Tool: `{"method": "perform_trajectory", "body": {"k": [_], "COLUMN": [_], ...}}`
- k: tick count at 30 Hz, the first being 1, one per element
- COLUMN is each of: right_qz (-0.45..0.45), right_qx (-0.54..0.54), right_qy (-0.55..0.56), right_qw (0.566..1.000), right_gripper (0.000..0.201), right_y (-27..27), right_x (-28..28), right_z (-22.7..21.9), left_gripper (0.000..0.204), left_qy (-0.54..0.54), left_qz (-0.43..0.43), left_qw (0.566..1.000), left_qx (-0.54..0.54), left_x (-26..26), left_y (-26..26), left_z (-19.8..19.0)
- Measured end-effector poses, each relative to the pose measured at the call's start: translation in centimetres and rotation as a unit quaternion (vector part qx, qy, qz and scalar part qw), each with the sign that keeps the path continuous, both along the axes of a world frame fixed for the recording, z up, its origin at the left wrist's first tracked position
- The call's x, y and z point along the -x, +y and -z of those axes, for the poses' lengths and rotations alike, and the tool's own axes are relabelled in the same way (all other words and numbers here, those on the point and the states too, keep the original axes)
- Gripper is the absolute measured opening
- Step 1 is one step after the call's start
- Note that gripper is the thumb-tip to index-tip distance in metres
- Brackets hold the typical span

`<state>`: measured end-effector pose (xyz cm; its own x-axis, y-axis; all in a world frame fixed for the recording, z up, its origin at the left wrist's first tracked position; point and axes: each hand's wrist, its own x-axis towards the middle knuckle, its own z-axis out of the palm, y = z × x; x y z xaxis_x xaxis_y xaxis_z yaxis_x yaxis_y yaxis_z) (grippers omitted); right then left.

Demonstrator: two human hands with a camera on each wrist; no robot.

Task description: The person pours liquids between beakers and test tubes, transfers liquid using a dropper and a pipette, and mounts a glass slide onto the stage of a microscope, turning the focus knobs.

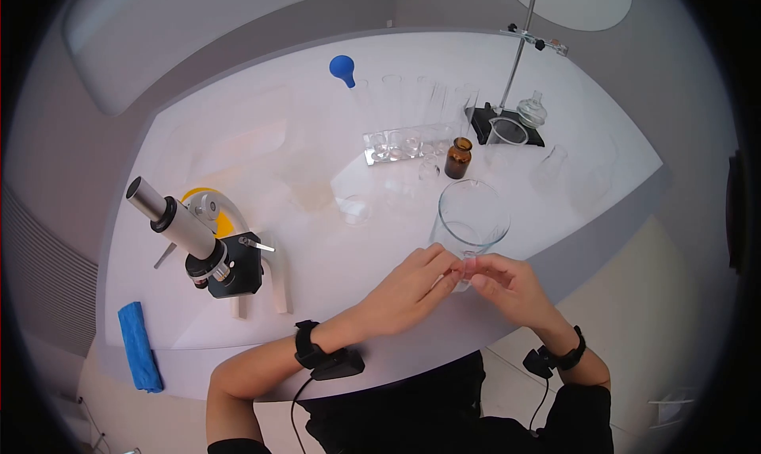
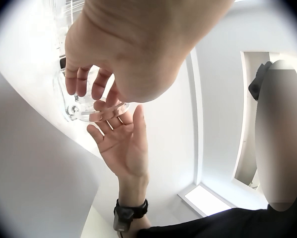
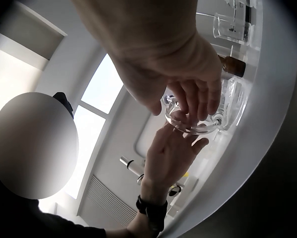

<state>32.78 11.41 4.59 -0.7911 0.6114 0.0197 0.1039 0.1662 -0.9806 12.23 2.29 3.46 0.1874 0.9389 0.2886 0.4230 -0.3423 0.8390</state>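
Near the front edge of the table stands a large clear glass measuring jug (image 1: 437, 230), its wide rim tilted into view in the head view. A curved glass handle (image 3: 195, 130) projects from its near side, toward the person. My left hand (image 1: 412, 288) holds that handle, its thumb and forefinger close together at the glass. Facing it, my right hand (image 1: 511, 289) holds the same handle, with fingers on the inner side and thumb on the outer side. The fingertips of both hands nearly meet there. In the head view the hands hide most of the handle.
A brown bottle (image 1: 457, 159) and a test tube rack (image 1: 408, 143) stand beyond the jug. Behind right are a stand (image 1: 515, 66), a small beaker (image 1: 507, 131) and a stoppered glass vessel (image 1: 533, 111). At left are a microscope (image 1: 190, 232) and a blue cloth (image 1: 140, 347); a blue bulb (image 1: 342, 67) lies far back.
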Motion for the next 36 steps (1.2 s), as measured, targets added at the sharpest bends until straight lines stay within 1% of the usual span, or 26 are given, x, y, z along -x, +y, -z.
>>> {"method": "perform_trajectory", "body": {"k": [1,2,4,6,8,9,10,11,13,15,17,18,19,20,21,22,23,24,25,26,28,29,31,34,35,36], "right_qz": [-0.009,-0.016,-0.012,-0.011,-0.052,-0.055,-0.032,-0.010,-0.001,0.010,0.064,0.065,0.092,0.119,0.121,0.133,0.146,0.147,0.140,0.134,0.144,0.151,0.163,0.179,0.186,0.184], "right_qx": [-0.011,-0.019,-0.001,0.018,-0.041,-0.035,-0.027,-0.019,0.009,0.032,0.031,0.034,0.030,0.027,0.029,0.038,0.046,0.047,0.067,0.086,0.085,0.084,0.079,0.058,0.045,0.039], "right_qy": [-0.009,-0.025,-0.020,-0.014,-0.029,-0.025,-0.041,-0.057,-0.060,-0.068,-0.029,-0.029,-0.008,0.012,0.011,0.039,0.067,0.067,0.097,0.127,0.146,0.165,0.163,0.158,0.157,0.154], "right_qw": [1.000,0.999,1.000,1.000,0.997,0.998,0.998,0.998,0.998,0.997,0.997,0.997,0.995,0.992,0.992,0.990,0.986,0.986,0.983,0.979,0.975,0.971,0.970,0.969,0.969,0.970], "right_gripper": [0.037,0.039,0.039,0.039,0.035,0.035,0.031,0.027,0.024,0.022,0.024,0.024,0.025,0.027,0.027,0.026,0.025,0.025,0.024,0.022,0.021,0.020,0.021,0.021,0.021,0.021], "right_y": [0.4,0.4,0.1,-0.1,-0.1,-0.1,0.0,0.2,1.0,2.0,2.9,3.5,4.1,4.7,5.4,6.0,6.6,6.9,7.2,7.5,8.0,8.2,8.7,9.7,10.2,10.6], "right_x": [0.5,0.3,0.5,0.8,0.8,0.7,0.6,0.6,-0.2,-0.9,-1.8,-2.2,-2.5,-2.8,-3.0,-3.2,-3.2,-3.2,-3.1,-3.2,-3.4,-3.6,-4.0,-4.9,-5.2,-5.6], "right_z": [0.6,0.5,0.5,0.5,0.7,0.7,0.7,0.7,1.1,1.1,1.1,1.3,1.5,1.7,2.0,2.3,2.3,2.2,2.1,2.0,2.1,2.2,2.2,2.1,2.1,2.1], "left_gripper": [0.021,0.021,0.021,0.022,0.022,0.022,0.022,0.022,0.018,0.015,0.012,0.010,0.008,0.008,0.008,0.008,0.008,0.009,0.010,0.010,0.015,0.015,0.021,0.023,0.023,0.024], "left_qy": [0.060,0.062,0.122,0.126,0.128,0.122,0.116,0.120,0.095,0.086,0.073,0.056,0.038,0.039,0.027,0.016,0.017,0.018,0.019,0.020,0.041,0.040,0.073,0.087,0.082,0.089], "left_qz": [-0.020,-0.019,-0.040,-0.043,-0.045,-0.044,-0.045,-0.050,-0.064,-0.077,-0.083,-0.109,-0.134,-0.131,-0.171,-0.212,-0.211,-0.232,-0.252,-0.250,-0.209,-0.206,-0.181,-0.142,-0.143,-0.132], "left_qw": [0.998,0.998,0.992,0.991,0.990,0.989,0.987,0.986,0.984,0.984,0.985,0.984,0.983,0.983,0.976,0.967,0.967,0.963,0.958,0.959,0.971,0.972,0.970,0.976,0.977,0.974], "left_qx": [0.002,0.006,0.015,0.024,0.037,0.070,0.102,0.107,0.137,0.137,0.136,0.129,0.121,0.124,0.133,0.141,0.142,0.139,0.134,0.134,0.111,0.109,0.147,0.140,0.136,0.159], "left_x": [0.2,0.0,0.0,0.5,1.2,1.8,2.4,3.1,4.3,6.1,7.6,8.3,8.8,9.1,9.3,9.4,9.4,9.3,9.2,9.2,9.1,8.8,8.0,7.5,7.3,7.1], "left_y": [-0.1,-0.2,-0.4,-1.2,-2.5,-3.4,-4.2,-5.2,-7.4,-9.9,-12.3,-13.5,-14.3,-15.0,-15.5,-15.8,-15.7,-15.6,-15.5,-15.2,-14.2,-13.7,-12.3,-10.4,-9.8,-9.2], "left_z": [0.1,-0.3,-0.7,-1.3,-2.1,-2.8,-3.3,-3.7,-4.0,-3.4,-2.7,-2.4,-2.3,-2.1,-2.0,-1.9,-1.9,-1.9,-1.8,-1.6,-1.3,-1.3,-1.5,-1.2,-1.4,-1.6]}}
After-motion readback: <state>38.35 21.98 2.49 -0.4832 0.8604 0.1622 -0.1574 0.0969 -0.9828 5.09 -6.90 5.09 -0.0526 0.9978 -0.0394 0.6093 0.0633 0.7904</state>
